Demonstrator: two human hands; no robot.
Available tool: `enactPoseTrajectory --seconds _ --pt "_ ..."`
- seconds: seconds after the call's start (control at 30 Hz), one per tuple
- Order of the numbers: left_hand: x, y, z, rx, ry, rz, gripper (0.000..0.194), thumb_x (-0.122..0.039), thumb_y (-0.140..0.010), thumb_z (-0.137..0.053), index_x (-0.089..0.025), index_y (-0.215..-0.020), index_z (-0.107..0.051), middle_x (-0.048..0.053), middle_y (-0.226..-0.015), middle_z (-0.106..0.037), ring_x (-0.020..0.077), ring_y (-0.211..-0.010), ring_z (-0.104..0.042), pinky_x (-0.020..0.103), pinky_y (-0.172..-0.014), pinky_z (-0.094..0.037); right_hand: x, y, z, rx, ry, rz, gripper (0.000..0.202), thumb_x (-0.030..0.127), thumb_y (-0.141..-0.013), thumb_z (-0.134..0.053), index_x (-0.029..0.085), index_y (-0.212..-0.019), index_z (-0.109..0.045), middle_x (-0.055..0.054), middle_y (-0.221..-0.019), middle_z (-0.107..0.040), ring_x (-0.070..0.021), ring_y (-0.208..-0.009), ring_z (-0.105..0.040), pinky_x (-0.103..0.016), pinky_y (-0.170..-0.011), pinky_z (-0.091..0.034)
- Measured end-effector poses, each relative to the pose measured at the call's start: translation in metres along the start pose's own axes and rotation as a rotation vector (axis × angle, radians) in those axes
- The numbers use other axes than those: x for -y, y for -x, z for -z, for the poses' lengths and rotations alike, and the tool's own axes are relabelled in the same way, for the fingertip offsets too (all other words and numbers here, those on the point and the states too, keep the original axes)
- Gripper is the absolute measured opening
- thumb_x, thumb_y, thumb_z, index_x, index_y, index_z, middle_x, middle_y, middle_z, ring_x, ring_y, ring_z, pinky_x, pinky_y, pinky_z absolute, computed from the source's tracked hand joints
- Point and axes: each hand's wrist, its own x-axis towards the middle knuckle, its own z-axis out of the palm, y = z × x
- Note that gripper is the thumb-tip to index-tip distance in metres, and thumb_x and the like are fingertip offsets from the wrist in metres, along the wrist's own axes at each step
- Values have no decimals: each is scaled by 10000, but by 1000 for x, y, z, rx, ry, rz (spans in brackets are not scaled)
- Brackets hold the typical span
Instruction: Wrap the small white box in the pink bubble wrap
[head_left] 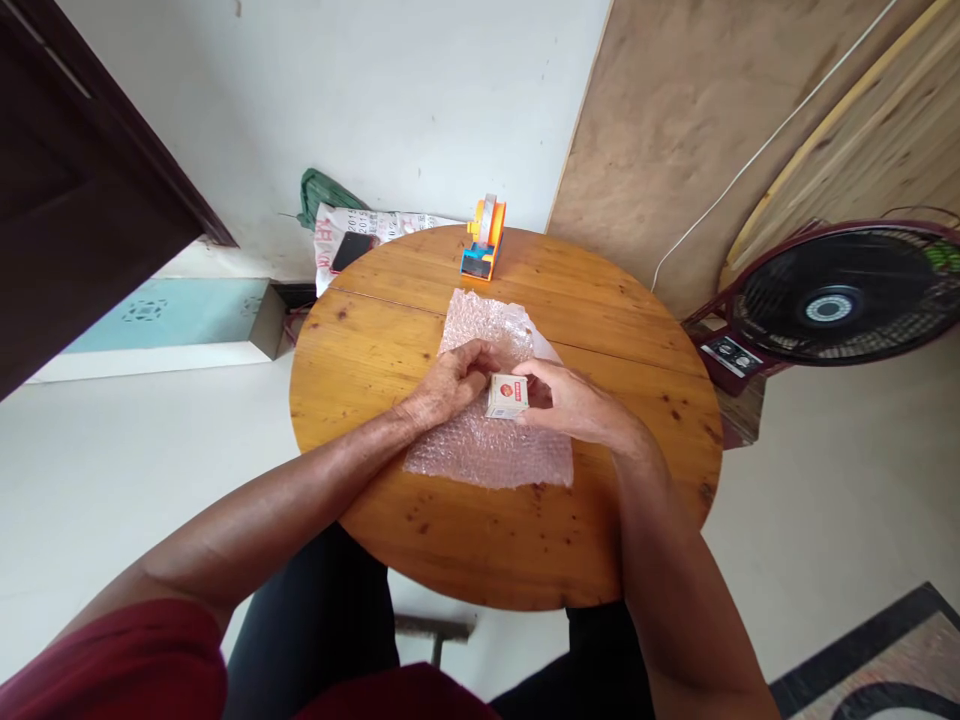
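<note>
A small white cardboard box (508,392) with a red round picture and red lettering sits over a sheet of bubble wrap (487,460) on the round wooden table. My right hand (574,402) grips the box's right side, thumb at the near corner and fingers at the far one. Curled at its left side is my left hand (454,385), thumb and fingertips closed against the left edge. Some of the left fingertips are hidden behind the hand and the box. The bubble wrap spreads flat under both hands.
An orange and blue tape dispenser (484,240) stands at the table's (360,380) far edge. A dark phone (352,252) lies on a printed white sack (405,224) at the far left. To the right is a fan (829,308) with a dark red frame.
</note>
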Motion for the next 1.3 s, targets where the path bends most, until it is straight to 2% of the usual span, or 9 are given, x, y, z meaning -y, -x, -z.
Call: enactPoseTrajectory --seconds 0.1,0.23,0.57,0.8,1.3 --pt "0 0 0 5 9 4 451 -111 -655 -431 -119 -1084 -569 46 -946 -682 162 -835 -625 293 -778 -508 4 1 0 -23 123 -68 285 338 -690 -708 242 -934 -596 5 -868 -635 -168 -744 -553 -276 -635 -378" --pt "-1 -1 0 3 11 13 454 -104 -653 -434 -126 -1084 -575 32 -937 -689 150 -813 -631 263 -743 -508 7 0 -3 -33 188 -81 271 362 -687 -703 248 -890 -565 -1 -862 -633 -164 -717 -536 -271 -588 -338" --pt "-3 0 -1 41 34 36 424 -127 -623 -428 -132 -1006 -610 -4 -787 -687 131 -661 -598 233 -619 -477 10 -1 -3 -23 224 -104 266 357 -685 -685 242 -883 -551 11 -847 -632 -147 -685 -527 -259 -563 -318" --pt "-3 1 -1 38 25 45 377 -136 -634 -436 -135 -955 -634 -4 -761 -676 127 -644 -586 234 -617 -471 9 1 0 18 189 -85 283 343 -695 -691 248 -926 -558 11 -871 -646 -160 -729 -551 -263 -600 -340" --pt "1 -1 0 64 5 3 367 -129 -634 -425 -135 -921 -654 0 -761 -679 131 -659 -584 229 -620 -464 8 0 0 11 180 -73 290 331 -693 -701 244 -940 -577 -4 -886 -642 -174 -759 -560 -271 -621 -362"
